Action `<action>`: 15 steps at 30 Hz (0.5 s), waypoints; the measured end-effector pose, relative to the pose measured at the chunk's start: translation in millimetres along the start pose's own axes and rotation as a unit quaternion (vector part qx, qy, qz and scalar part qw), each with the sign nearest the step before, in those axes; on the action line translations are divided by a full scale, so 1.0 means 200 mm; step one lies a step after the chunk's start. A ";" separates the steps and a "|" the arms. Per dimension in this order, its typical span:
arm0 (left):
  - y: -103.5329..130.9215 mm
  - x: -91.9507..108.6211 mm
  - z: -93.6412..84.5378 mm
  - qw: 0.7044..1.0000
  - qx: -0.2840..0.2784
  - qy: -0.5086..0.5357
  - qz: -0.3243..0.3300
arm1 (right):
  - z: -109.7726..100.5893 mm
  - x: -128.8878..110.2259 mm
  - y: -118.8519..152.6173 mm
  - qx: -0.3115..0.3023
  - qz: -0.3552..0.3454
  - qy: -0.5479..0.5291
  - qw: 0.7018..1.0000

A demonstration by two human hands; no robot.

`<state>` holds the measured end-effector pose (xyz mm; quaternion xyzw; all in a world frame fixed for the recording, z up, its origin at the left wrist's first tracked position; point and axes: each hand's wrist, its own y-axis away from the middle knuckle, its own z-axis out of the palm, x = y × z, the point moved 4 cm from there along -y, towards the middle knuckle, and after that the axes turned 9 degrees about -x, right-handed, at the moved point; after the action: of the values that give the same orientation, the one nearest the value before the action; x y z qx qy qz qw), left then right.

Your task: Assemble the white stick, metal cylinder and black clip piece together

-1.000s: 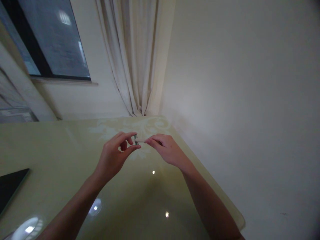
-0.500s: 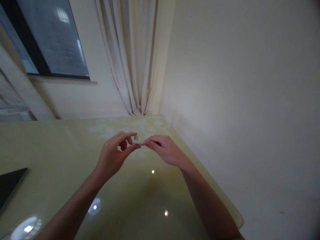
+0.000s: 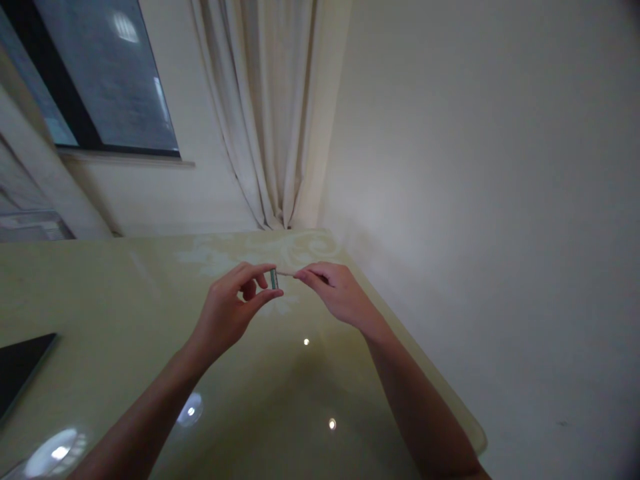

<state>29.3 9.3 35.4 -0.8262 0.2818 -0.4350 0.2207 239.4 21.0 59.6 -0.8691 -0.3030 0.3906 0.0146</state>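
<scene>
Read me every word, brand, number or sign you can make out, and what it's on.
No text can be read.
Small greenish piece in the left hand: any marking is too small and blurred.
Pale stick in the right hand: none visible.
Table: pale scrollwork, no lettering seen.

The worktop (image 3: 240, 387) spreads across the lower left and centre of the frame, a slab (image 3: 23, 367) on it at the left edge. Over it, at centre, the left hand (image 3: 231, 303) has a block (image 3: 274, 280) between its fingers (image 3: 259, 270); a stick (image 3: 286, 273) runs from beside the block to the right hand (image 3: 337, 291). Behind, window (image 3: 125, 87) upper left, curtain (image 3: 273, 133) upper centre; wall (image 3: 475, 200) at right.
</scene>
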 end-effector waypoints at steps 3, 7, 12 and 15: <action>0.00 0.00 0.00 1.000 0.001 0.000 -0.001 | 0.01 0.00 0.00 -0.039 -0.013 -0.014 0.999; 0.00 0.01 0.00 1.000 0.005 -0.001 0.009 | 0.00 0.01 0.00 -0.001 -0.005 0.013 1.000; 0.00 0.02 0.01 1.000 0.000 0.003 0.010 | 0.00 0.00 0.00 -0.032 -0.029 -0.018 0.999; 0.00 0.03 0.02 1.000 -0.008 0.005 0.019 | -0.01 0.00 0.00 -0.024 -0.021 0.004 0.999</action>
<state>34.8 5.7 36.7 -0.8204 0.3014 -0.4327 0.2210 241.1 20.9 59.4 -0.8645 -0.3300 0.3791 0.0030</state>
